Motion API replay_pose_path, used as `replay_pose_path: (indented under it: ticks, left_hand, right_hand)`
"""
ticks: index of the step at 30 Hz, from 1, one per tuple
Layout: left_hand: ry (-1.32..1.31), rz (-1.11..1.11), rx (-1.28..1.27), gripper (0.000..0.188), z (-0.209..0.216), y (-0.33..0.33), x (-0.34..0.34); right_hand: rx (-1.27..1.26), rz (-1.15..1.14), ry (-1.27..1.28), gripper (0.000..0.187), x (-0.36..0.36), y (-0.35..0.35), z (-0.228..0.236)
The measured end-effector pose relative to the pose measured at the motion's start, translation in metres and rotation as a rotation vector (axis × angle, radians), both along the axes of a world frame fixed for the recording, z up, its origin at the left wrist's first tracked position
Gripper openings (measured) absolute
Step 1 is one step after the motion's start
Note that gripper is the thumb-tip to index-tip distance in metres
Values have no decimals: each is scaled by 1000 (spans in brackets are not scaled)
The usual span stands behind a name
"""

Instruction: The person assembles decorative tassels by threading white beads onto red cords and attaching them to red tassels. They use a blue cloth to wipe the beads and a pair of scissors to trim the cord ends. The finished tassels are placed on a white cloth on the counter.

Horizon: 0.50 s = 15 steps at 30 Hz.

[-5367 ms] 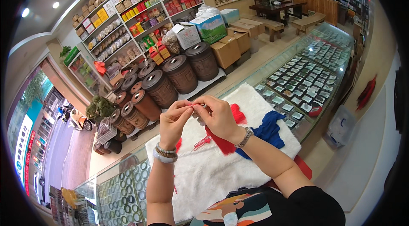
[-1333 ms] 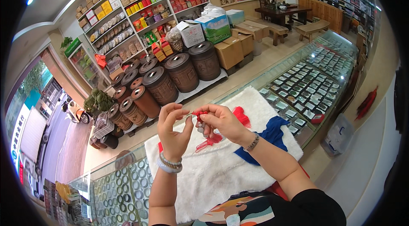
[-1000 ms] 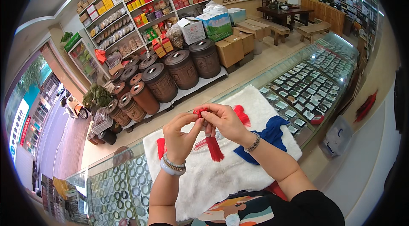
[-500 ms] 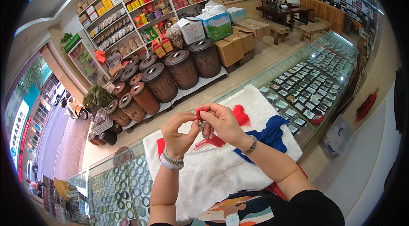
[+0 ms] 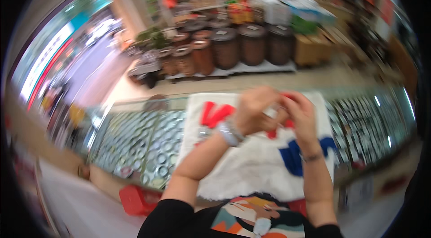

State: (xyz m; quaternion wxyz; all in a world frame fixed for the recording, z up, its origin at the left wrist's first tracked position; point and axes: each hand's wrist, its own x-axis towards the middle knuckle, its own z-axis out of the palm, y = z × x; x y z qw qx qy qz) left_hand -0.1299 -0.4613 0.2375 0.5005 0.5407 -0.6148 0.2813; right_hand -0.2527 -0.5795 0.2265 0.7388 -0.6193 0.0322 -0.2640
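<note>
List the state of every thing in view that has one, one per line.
left hand: raised, closed on red cord
right hand: raised, pinching red cord
red cord: held between both hands, blurred
white cloth: spread flat on the counter
red tassel: lying on cloth
blue tassel: lying on cloth

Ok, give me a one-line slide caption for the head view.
Blurred head view: left hand and right hand pinch a small red piece together above a white cloth on a glass counter.
</note>
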Motion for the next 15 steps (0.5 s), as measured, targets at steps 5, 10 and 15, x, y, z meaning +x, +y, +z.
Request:
replay_pose_path:
  ticks: [5,10,15]
  left_hand:
    - [217,-24,-74,14,-2,-3,-11]
    - [213,98,114,14,-8,-1,-3]
    - [59,141,103,14,-12,3,-4]
  right_hand:
    - [105,-62,-17,18,2,6,-1]
    - [-36,-129,12,16,8,2,-18]
    - [-40,-84,22,17,9,-2,-28]
